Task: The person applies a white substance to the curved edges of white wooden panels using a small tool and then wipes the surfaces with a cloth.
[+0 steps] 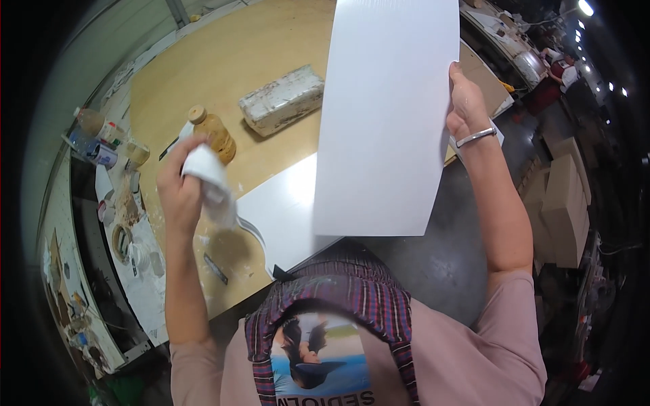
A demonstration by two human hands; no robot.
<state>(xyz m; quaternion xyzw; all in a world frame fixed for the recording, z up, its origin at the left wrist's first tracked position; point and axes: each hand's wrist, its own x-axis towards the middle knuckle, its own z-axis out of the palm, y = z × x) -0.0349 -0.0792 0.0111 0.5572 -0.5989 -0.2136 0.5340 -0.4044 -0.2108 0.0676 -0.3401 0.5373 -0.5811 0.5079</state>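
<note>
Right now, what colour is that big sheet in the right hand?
The sheet is white, best seen in the head view.

White panel (386, 122) held up, white cloth (211, 177) gripped

The right hand (467, 101), a silver bracelet (477, 137) at its wrist, grips the panel's right edge; the left hand (181, 193) clasps the cloth, which is blurred, near a capped yellow-brown bottle (222, 141); beyond the bottle, a stained, pale block (283, 101) lies on the tan tabletop (183, 68); a second white panel (288, 210), curved along one edge, lies nearer the person, partly hidden behind the first; plastic containers (101, 128) crowd the far left; cardboard boxes (563, 210) stand at right.
</note>
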